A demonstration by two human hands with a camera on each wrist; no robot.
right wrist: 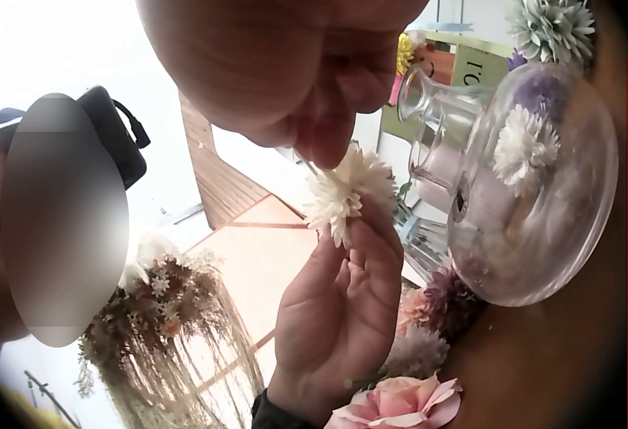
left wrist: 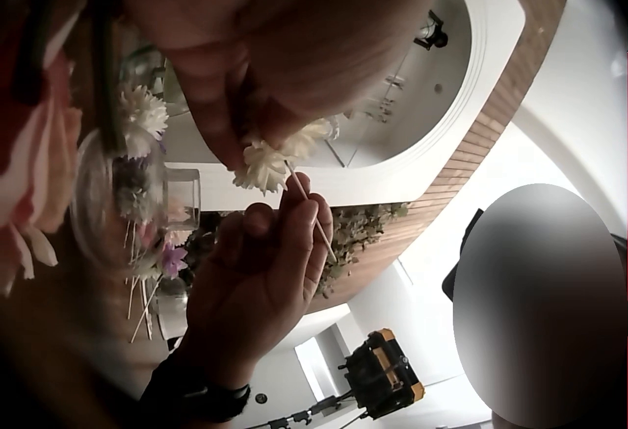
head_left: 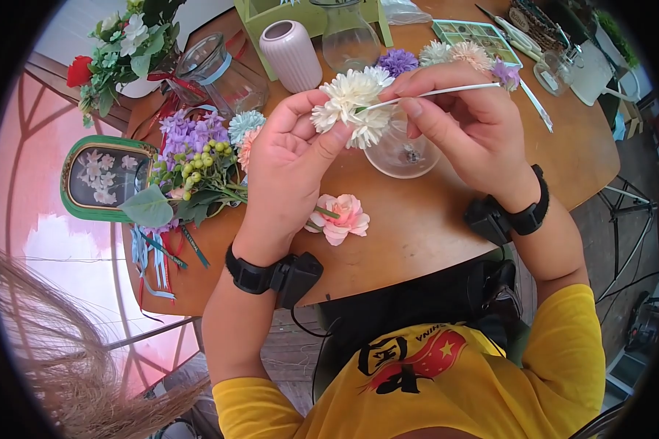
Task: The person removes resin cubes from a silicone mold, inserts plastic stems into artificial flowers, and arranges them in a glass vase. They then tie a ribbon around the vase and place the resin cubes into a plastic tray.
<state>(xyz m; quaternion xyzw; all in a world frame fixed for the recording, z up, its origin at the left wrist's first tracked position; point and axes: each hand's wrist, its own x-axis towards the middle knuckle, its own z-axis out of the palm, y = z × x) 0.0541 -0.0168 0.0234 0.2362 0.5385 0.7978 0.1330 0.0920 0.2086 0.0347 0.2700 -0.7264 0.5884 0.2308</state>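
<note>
A creamy white artificial flower [head_left: 349, 102] is held up over the table between both hands. My left hand [head_left: 289, 157] grips its petals from the left, thumb below and fingers behind. With thumb and fingertips, my right hand [head_left: 476, 121] pinches a thin white stem [head_left: 457, 89], whose inner end meets the green base of the bloom. In the right wrist view the petals [right wrist: 339, 199] spread above the left fingertips. Under the hands stands a clear round glass vase [head_left: 403, 162]. A pink rose [head_left: 346, 223] with a short green stem lies near the left wrist.
Purple blossoms and green berries [head_left: 198, 164] lie at the left beside a green-framed case [head_left: 70, 175]. Behind stand a pink ribbed vase [head_left: 291, 58] and a glass jar [head_left: 227, 80]. More loose blooms [head_left: 397, 62] and a compartment box [head_left: 465, 36] are at the back.
</note>
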